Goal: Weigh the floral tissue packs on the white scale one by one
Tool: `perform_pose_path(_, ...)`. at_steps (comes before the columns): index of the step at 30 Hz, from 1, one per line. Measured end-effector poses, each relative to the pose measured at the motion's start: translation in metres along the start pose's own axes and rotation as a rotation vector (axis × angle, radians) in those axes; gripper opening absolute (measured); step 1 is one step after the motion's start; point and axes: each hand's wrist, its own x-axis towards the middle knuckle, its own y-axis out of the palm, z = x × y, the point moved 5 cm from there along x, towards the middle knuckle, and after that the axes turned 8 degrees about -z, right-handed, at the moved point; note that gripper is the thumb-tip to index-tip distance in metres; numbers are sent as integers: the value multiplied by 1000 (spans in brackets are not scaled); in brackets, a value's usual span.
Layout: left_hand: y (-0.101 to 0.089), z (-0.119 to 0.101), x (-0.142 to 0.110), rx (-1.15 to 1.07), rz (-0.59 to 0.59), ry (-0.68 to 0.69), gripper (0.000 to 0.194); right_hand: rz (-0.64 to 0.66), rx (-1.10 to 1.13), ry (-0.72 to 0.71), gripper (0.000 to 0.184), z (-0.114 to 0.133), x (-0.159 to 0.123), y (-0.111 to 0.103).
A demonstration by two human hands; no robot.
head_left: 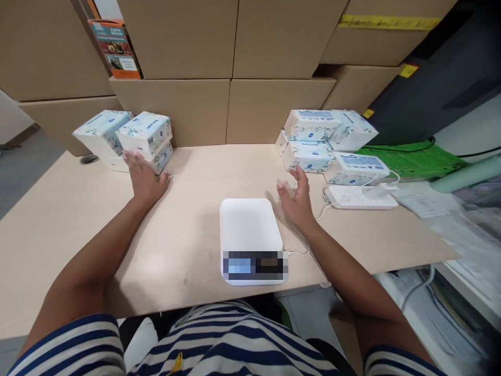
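A white kitchen scale [250,230] sits on the wooden table [188,245] in front of me, its pan bare. My left hand [143,177] reaches to the far left and touches a stack of white tissue packs [146,137], fingers flat against the front pack. My right hand [296,198] hovers just right of the scale with fingers spread and nothing in it. It is near a second pile of tissue packs [313,141] at the far right.
Large cardboard boxes [235,68] line the back of the table. A white power strip [358,197] with a cable lies right of my right hand. Green sheets [410,162] and plastic-wrapped items [465,219] crowd the right edge.
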Motion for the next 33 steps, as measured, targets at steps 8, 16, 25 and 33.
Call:
perform_pose_path(8,-7,2,7,-19,-51,3,127,4,-94,29,90,4,15,-1)
perform_pose_path(16,-11,2,10,-59,-91,-48,133,-16,-446,148,81,-31,118,-37)
perform_pose_path(25,-12,3,8,6,-206,175,117,223,-768,-89,60,-30,137,7)
perform_pose_path(33,-11,-20,-11,-126,-277,313,71,330,-725,-211,76,-11,90,16)
